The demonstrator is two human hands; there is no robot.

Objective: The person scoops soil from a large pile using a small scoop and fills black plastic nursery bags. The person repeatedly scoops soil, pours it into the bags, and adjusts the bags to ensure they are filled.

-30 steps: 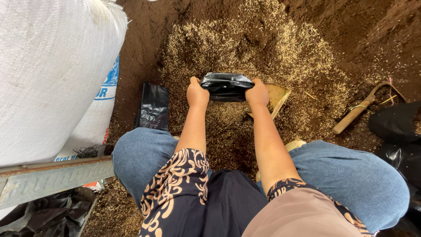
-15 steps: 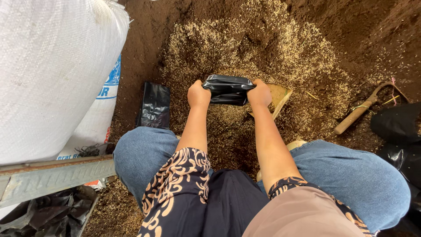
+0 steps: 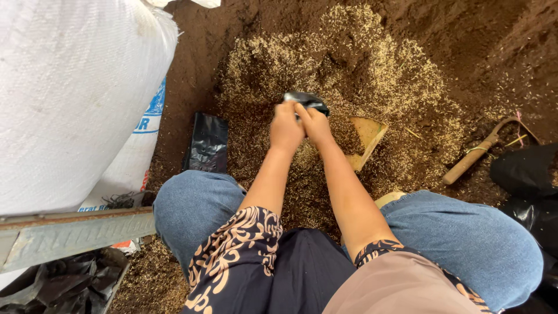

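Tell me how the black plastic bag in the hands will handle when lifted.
The black plastic bag looks thin and crumpled between the left hand and right hand, so probably floppy. Its glossy film may be slippery. It seems light unless filled.

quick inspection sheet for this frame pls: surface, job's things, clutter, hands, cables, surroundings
Surface: dark soil ground with a spread of pale husks over it.
Job's things: small black plastic bag, crumpled, held between both hands above the husks.
Clutter: flat black bag on the soil; yellow scoop beside the right forearm; wooden-handled tool at right.
Hands: left hand and right hand close together, both gripping the small bag.
Cables: nothing seen.
Surroundings: big white woven sack at left, grey metal bar below it, black plastic at right edge.
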